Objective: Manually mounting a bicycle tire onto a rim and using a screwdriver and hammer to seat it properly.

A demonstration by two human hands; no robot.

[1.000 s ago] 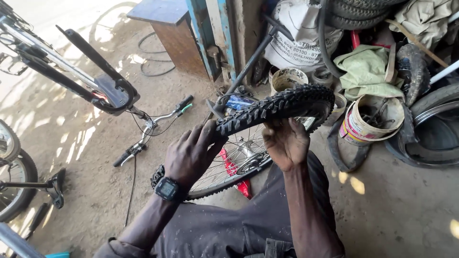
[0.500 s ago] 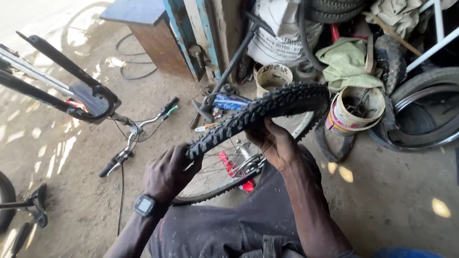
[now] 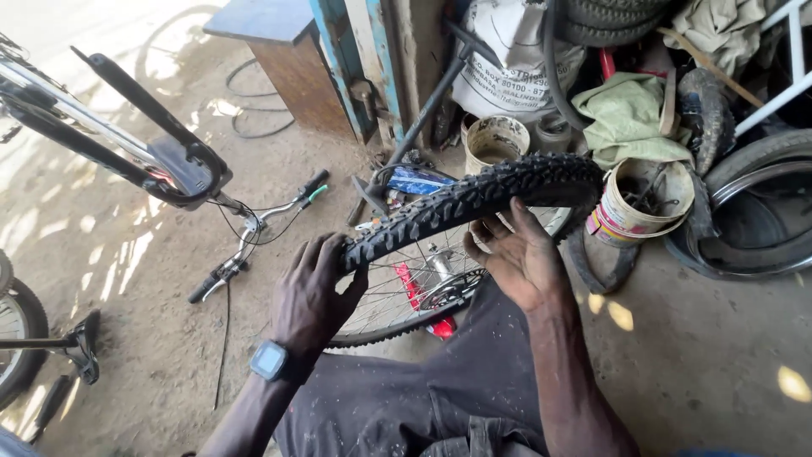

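At frame centre, left to right: left hand [image 3: 311,296] clamped on knobby tyre [image 3: 474,199], slid lower along tread than a second ago; right hand [image 3: 518,258] opened, palm against inner edge. Bead-seating apparently progressing around spoked wheel [image 3: 414,283].

sandy, sun-dappled dirt floor [image 3: 127,279], turning to smoother grey ground at right. on it: a detached bicycle handlebar [image 3: 254,233] with trailing cables, left of centre; a wooden bench [image 3: 283,59] at top, a loop of cable [image 3: 254,106] on the ground at its left; a stained tin can [image 3: 496,140] and a labelled paint bucket [image 3: 643,203] holding tools, near the wall; a curved strip of old tyre [image 3: 605,262] just below the bucket; a large tyre [image 3: 753,211] at far right.
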